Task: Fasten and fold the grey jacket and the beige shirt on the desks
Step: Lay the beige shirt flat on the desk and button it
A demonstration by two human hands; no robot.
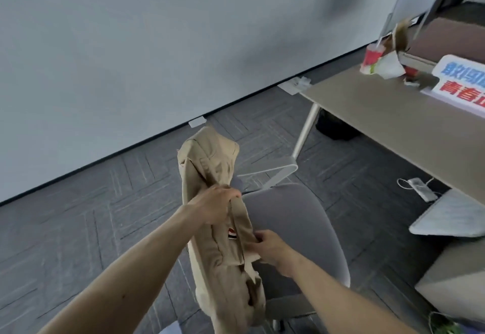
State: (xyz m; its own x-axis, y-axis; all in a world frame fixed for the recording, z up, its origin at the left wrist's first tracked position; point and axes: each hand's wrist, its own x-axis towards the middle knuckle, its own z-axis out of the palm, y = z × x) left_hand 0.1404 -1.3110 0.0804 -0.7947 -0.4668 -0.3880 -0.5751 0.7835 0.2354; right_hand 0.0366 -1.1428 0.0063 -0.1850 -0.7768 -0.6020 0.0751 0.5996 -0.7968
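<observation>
The beige shirt (217,249) hangs bunched in the air over the grey chair, with a small striped tag on its front. My left hand (212,206) grips the shirt near its upper part, and the collar end sticks up above my fingers. My right hand (271,251) pinches an edge of the cloth lower on the right side. The grey jacket is not in view.
A grey office chair (296,228) stands right under the shirt. A beige desk (393,121) at the right holds a red cup with paper litter (378,61) and a white sign (462,81). A power strip (422,189) lies on the grey carpet under the desk. A grey wall runs across the back.
</observation>
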